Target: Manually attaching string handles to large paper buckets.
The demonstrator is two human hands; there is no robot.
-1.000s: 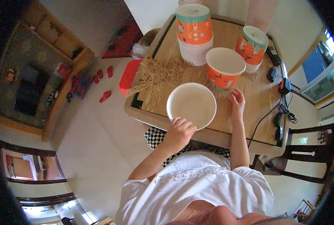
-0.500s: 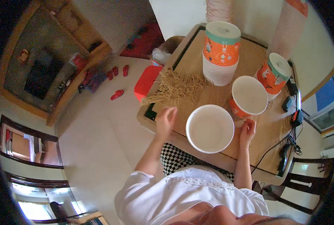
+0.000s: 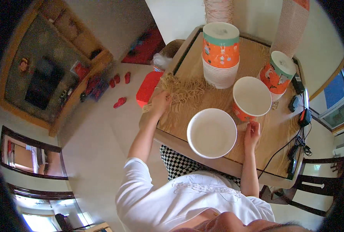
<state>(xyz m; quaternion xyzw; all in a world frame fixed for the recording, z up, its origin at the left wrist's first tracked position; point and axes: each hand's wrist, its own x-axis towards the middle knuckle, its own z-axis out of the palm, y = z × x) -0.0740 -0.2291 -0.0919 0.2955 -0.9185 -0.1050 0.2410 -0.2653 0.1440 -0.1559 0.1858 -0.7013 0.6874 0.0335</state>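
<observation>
My left hand [image 3: 161, 103] reaches to the near end of a loose pile of tan twine cords [image 3: 187, 89], its fingers closed on some strands. My right hand [image 3: 252, 134] is curled with the fingertips together at the near side of an orange paper bucket [image 3: 253, 96]; whatever it may hold is too small to make out. Between my hands, at the table's near edge, a white-lined paper bucket [image 3: 211, 133] stands with its open mouth up. Neither hand touches it. The open orange bucket stands just beyond it, to the right.
Upside-down stacks of orange and green paper buckets, one tall [image 3: 221, 54] and one shorter [image 3: 278, 73], stand farther back on the wooden table [image 3: 214, 102]. Tall ribbed stacks rise behind. Black adapters and cables [image 3: 295, 143] lie along the right edge. A red box [image 3: 148, 87] is beside the left edge.
My left hand has moved forward and left from beside the near bucket to the twine pile. My right hand stays near the orange bucket. The view has shifted slightly.
</observation>
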